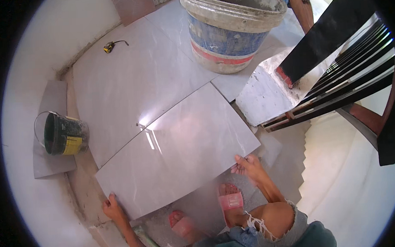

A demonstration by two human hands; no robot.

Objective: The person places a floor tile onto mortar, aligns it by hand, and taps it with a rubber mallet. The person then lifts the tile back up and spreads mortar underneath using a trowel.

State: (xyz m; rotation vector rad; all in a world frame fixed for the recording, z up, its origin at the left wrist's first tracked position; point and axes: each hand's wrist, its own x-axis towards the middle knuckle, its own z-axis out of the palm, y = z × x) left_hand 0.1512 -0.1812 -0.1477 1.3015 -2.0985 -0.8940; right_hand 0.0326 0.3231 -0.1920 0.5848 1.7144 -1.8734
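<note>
A large glossy grey floor tile [181, 152] lies across the middle in front of me, its far edge along the seam of the tiles beyond. My left hand [113, 208] grips its left edge near the close corner, fingers curled and partly hidden. At the near right edge my right hand [250, 168] pinches the tile, thumb on top and fingers underneath. Past the seam stretch more grey tiles [131, 86]. A pale glare spot shines on the seam.
A big mortar-smeared bucket [229, 39] stands on the far tiles; a person's leg [301, 11] shows behind it. At left, a small dark bucket [65, 134] lies tipped by the wall. A tape measure [109, 47] rests far left. Black railing [343, 70] borders the right.
</note>
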